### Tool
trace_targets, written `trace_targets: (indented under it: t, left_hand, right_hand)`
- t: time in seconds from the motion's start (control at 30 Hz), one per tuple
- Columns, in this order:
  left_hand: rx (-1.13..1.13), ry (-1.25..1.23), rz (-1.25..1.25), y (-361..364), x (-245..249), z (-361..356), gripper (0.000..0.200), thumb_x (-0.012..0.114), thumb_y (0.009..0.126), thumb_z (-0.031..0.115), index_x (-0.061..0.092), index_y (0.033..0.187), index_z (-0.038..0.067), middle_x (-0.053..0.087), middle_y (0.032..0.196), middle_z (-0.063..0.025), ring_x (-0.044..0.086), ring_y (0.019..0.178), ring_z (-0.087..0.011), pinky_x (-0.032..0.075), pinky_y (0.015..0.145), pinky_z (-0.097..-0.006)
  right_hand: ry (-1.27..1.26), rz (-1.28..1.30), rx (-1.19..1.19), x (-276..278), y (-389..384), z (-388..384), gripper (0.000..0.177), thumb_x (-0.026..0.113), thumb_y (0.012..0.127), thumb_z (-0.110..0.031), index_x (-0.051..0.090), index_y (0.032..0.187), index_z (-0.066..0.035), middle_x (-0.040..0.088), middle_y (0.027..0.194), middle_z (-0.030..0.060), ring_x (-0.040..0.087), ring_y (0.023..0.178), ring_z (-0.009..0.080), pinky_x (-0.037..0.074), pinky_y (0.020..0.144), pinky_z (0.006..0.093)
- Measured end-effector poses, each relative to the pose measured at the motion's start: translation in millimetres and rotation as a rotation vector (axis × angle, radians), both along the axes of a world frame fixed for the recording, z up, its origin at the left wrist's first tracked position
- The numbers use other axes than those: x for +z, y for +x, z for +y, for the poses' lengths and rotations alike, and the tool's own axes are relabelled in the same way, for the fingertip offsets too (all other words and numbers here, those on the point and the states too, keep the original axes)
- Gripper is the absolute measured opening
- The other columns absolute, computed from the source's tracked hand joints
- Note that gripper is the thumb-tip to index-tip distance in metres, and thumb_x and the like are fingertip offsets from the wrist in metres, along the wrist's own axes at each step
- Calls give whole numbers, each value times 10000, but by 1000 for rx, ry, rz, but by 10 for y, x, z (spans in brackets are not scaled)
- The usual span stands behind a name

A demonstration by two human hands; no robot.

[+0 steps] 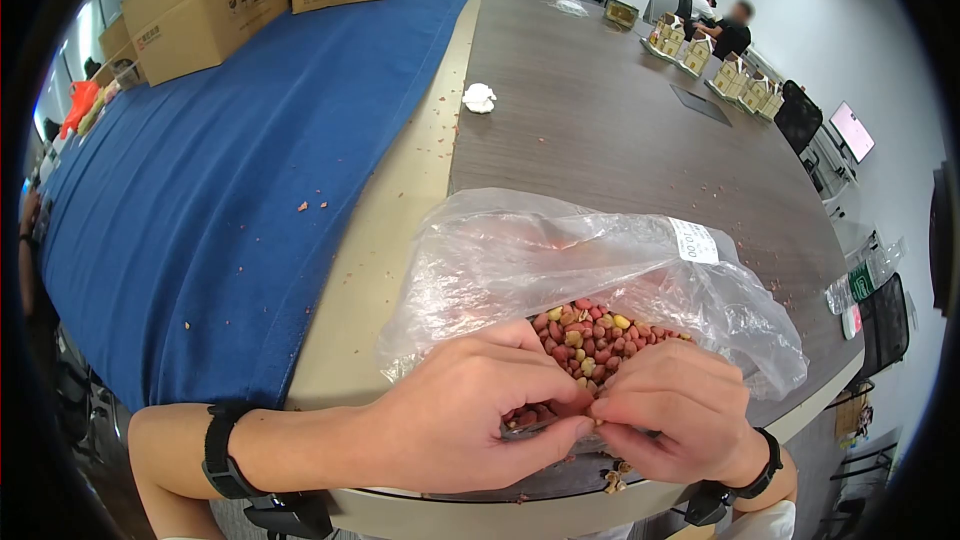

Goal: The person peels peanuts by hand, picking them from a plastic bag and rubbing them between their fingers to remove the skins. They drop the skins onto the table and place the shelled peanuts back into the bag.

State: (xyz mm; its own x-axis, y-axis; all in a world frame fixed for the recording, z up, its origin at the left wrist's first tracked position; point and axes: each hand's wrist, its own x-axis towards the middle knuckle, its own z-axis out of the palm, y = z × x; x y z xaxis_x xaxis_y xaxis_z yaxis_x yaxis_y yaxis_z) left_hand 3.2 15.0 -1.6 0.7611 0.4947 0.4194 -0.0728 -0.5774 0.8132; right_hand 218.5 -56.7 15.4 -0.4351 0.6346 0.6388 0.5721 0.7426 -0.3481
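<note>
A clear plastic bag (540,240) with a white price label (692,240) lies on the table in front of me. Its mouth faces me, and many red-skinned peanuts (600,340) show inside, a few of them pale and skinless. Over this opening my left hand (490,405) and my right hand (680,410) meet, thumbs and fingertips pinched together. Between them is a tiny pale piece that looks like a peanut, mostly covered by the fingers. Loose skins (614,475) lie below my right hand at the table's near edge.
A blue cloth (250,170) covers the left side, with cardboard boxes (215,10) at its far end. A crumpled white tissue (479,98) sits ahead. Small house-shaped boxes (697,55) line the far right edge, near seated people. A plastic bottle (865,275) is at the right.
</note>
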Motion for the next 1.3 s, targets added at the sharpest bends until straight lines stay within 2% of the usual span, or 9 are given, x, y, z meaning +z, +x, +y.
trace_targets:
  t: [0.13, 0.2, 0.33, 0.4, 0.9, 1.13, 1.2, 1.3]
  left_hand:
    - [1, 13, 8, -6, -8, -1, 168, 811, 777, 71, 746, 927, 32, 718, 808, -48, 611, 748, -198, 473, 733, -323]
    - [2, 8, 6, -11, -9, -5, 168, 810, 777, 74, 747, 928, 36, 716, 802, -43, 610, 747, -196, 467, 735, -322]
    - [3, -6, 9, -13, -7, -13, 143, 816, 772, 76, 752, 898, 51, 705, 769, -27, 612, 739, -183, 448, 737, -316]
    - [7, 2, -1, -15, -11, -13, 135, 819, 770, 76, 753, 886, 57, 701, 757, -21, 614, 735, -176, 440, 734, -314]
    - [-60, -101, -17, -43, 5, 9, 110, 805, 801, 79, 770, 905, 90, 686, 753, 13, 592, 731, -138, 403, 733, -302]
    - [-16, -42, -10, -28, -1, -14, 128, 832, 785, 110, 765, 893, 91, 669, 730, 12, 585, 707, -137, 402, 714, -302]
    - [-8, -22, -19, -27, -3, -4, 129, 835, 782, 112, 764, 887, 91, 664, 722, 14, 583, 696, -137, 402, 712, -303]
    - [-37, -36, 7, -49, -11, 2, 124, 835, 784, 100, 768, 887, 85, 655, 709, 14, 574, 665, -131, 390, 706, -303]
  right_hand:
    - [13, -4, 4, -6, -13, -25, 189, 802, 663, 8, 712, 825, -27, 665, 763, 62, 660, 657, 213, 527, 564, 305]
    - [-15, -39, 2, -3, 2, -42, 250, 813, 622, 47, 701, 825, -46, 696, 780, 61, 688, 711, 226, 556, 630, 323]
    - [-37, -17, 18, -15, -6, -36, 254, 811, 628, 57, 696, 832, -41, 698, 782, 68, 692, 704, 231, 560, 626, 323]
    - [-58, 44, 13, -28, -23, -36, 178, 807, 674, 18, 713, 815, -35, 680, 780, 64, 682, 685, 218, 546, 593, 305]
    - [-167, 155, 83, -42, 21, -37, 218, 819, 690, 39, 710, 861, -42, 708, 817, 77, 702, 715, 212, 553, 608, 299]
    - [-157, 103, 61, -27, 12, -53, 214, 827, 685, 28, 713, 851, -44, 710, 823, 73, 700, 710, 205, 550, 599, 294]
    - [-146, 38, 74, -2, 14, -52, 237, 800, 682, 59, 694, 878, -24, 716, 795, 91, 730, 728, 247, 569, 607, 315]
    - [-136, 32, 62, 19, -29, -69, 227, 802, 699, 49, 694, 885, -23, 721, 810, 93, 732, 741, 252, 573, 618, 318]
